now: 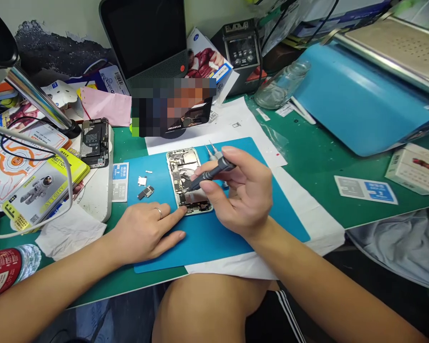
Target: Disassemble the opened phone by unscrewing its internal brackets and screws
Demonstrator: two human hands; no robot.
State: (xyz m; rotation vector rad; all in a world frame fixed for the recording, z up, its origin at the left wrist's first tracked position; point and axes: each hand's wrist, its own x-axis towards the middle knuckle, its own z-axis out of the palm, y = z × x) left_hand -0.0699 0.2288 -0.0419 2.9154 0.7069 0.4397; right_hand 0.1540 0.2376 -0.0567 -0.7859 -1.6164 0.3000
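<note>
An opened phone (pixel 186 166) lies on the blue mat (pixel 236 245), its inner parts showing. In my right hand (pixel 245 190) is a dark pen-like tool (pixel 212 172), held between thumb and fingers and slanting down over the phone. My left hand (pixel 148 231), with a ring on one finger, rests on the mat; its index fingertip touches the phone's lower left edge and the thumb is apart. Small loose parts (pixel 145 192) lie left of the phone. Metal tips (pixel 211 151) show just behind the right hand; what they belong to is partly hidden.
At the left are a second opened phone (pixel 95 143), a yellow battery box (pixel 45 193), a crumpled tissue (pixel 71 231) and a red-labelled bottle (pixel 7 271). A propped screen (pixel 175 107) stands behind the mat. Further right are a glass jar (pixel 282 85) and a white box (pixel 413 169).
</note>
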